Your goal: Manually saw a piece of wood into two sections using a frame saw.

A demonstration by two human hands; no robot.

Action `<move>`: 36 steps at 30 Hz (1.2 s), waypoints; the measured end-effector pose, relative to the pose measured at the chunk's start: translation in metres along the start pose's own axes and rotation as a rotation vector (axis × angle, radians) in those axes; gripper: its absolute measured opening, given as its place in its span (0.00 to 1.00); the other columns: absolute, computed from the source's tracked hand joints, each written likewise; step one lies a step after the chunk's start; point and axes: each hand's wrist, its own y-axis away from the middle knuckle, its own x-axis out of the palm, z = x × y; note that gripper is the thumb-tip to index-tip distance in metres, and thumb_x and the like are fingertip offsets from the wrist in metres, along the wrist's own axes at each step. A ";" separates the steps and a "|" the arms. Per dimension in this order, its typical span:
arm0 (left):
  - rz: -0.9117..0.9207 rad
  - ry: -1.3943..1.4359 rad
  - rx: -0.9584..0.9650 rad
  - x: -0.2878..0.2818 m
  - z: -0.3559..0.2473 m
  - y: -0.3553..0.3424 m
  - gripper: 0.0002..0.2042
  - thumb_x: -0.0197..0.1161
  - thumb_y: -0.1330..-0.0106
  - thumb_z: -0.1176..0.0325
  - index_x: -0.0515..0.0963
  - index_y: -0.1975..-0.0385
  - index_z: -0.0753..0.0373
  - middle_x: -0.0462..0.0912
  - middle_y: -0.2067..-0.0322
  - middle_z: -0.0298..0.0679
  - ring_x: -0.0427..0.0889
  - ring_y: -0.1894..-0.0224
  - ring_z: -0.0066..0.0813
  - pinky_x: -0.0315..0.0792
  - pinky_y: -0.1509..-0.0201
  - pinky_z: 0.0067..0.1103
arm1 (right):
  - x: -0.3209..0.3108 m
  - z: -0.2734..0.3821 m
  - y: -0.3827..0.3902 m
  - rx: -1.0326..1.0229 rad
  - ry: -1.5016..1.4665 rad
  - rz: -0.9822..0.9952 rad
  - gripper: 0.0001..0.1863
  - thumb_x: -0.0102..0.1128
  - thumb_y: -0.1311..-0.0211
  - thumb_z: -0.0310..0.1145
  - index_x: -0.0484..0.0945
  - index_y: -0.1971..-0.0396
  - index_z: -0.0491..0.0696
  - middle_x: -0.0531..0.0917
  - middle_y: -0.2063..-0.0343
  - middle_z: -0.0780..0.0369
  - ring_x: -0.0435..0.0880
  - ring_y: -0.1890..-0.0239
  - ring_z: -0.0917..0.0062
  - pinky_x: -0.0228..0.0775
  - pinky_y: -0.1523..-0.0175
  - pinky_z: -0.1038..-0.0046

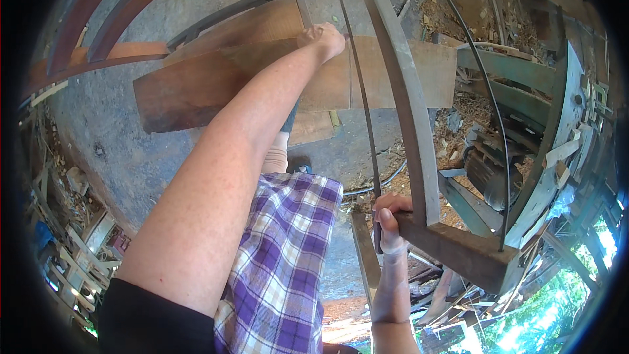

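Observation:
A long brown wooden plank (393,72) lies crosswise before me, over another board (242,23). My left hand (321,39) presses on its far edge with the fingers curled, partly hidden by the wrist. My right hand (391,219) is wrapped round the near end of a large wooden frame saw (403,85), where the blade (362,85) joins the frame. The narrow blade crosses the plank just right of my left hand, along a thin dark line on the wood. A taut dark cord or rod (488,85) runs along the saw's right side.
Curved reddish-brown wooden pieces (124,10) stand at far left. Greenish timber framing (511,95) and scrap wood crowd the right. Wood chips (445,13) litter the floor. Purple plaid cloth (282,242) covers my lap; a dark hose (373,187) lies beyond it.

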 end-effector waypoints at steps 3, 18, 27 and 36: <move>0.006 0.001 0.020 0.009 0.002 0.001 0.24 0.53 0.33 0.47 0.78 0.49 0.60 0.78 0.46 0.43 0.76 0.42 0.39 0.71 0.42 0.27 | -0.005 -0.023 0.011 0.030 0.027 -0.034 0.15 0.64 0.45 0.38 0.70 0.81 0.46 0.74 0.82 0.62 0.72 0.76 0.77 0.64 0.69 0.74; -0.256 -0.268 0.262 -0.004 0.003 0.008 0.28 0.41 0.31 0.45 0.69 0.40 0.58 0.69 0.39 0.46 0.64 0.35 0.47 0.54 0.34 0.50 | 0.020 -0.172 0.032 -0.226 -0.189 -0.178 0.15 0.58 0.39 0.39 0.69 0.81 0.47 0.72 0.83 0.65 0.70 0.77 0.78 0.66 0.62 0.70; -0.512 -0.097 0.374 0.057 0.034 0.004 0.31 0.43 0.34 0.38 0.73 0.47 0.58 0.73 0.47 0.44 0.62 0.39 0.42 0.42 0.32 0.38 | 0.018 -0.208 0.024 -0.386 -0.159 -0.186 0.17 0.57 0.38 0.40 0.68 0.82 0.48 0.72 0.84 0.65 0.70 0.78 0.77 0.67 0.62 0.69; -0.549 -0.075 0.392 0.056 0.032 0.009 0.34 0.41 0.35 0.34 0.74 0.50 0.60 0.74 0.52 0.45 0.64 0.43 0.42 0.42 0.35 0.39 | 0.028 -0.213 0.016 -0.508 -0.184 -0.182 0.20 0.57 0.38 0.42 0.66 0.85 0.48 0.71 0.86 0.65 0.71 0.80 0.76 0.67 0.65 0.69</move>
